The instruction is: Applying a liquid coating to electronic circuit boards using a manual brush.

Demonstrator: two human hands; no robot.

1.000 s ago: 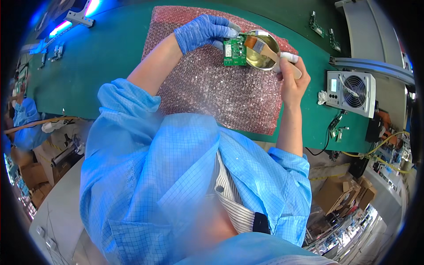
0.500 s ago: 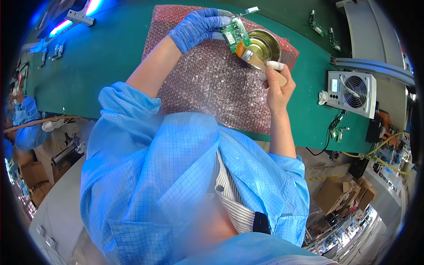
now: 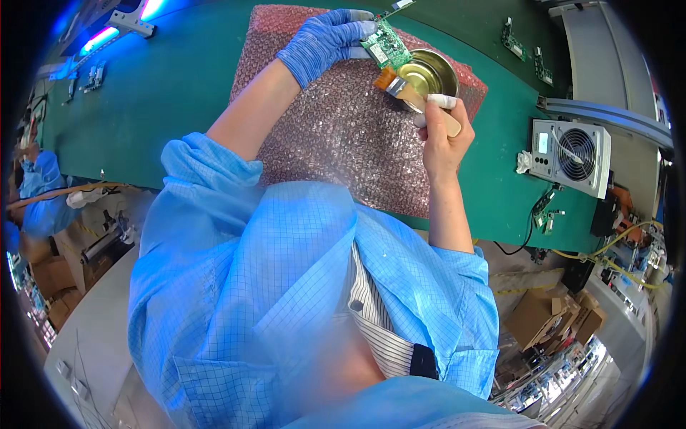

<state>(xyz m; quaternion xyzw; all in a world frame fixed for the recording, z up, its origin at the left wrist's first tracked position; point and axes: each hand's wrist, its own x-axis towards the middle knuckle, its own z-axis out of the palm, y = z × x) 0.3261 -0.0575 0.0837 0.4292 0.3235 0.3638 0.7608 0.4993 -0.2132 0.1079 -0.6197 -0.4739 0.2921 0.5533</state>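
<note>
In a blue knitted glove, my left hand (image 3: 329,44) grips a green circuit board (image 3: 386,47) by its left edge, holding it tilted over the far side of the pink bubble wrap (image 3: 336,136). My right hand (image 3: 446,127), bare but for white covers on some fingertips, is closed round the pale wooden handle of a flat paintbrush (image 3: 409,93). Its orange-brown bristles point left, just below the board's lower edge; whether they touch it I cannot tell. Behind the brush stands a round, gold-coloured metal bowl (image 3: 433,71), partly hidden by the brush and my fingers.
On the green table mat (image 3: 157,107), a white fan unit (image 3: 570,154) stands at the right with a crumpled tissue beside it. Several small circuit boards (image 3: 513,44) lie at the far right. At the far left is a metal-bracketed lamp (image 3: 107,34) glowing violet.
The paintbrush has shifted slightly left and down with my right hand, from overlapping the board's lower corner to just below it. My left hand and the board have moved slightly up and right.
</note>
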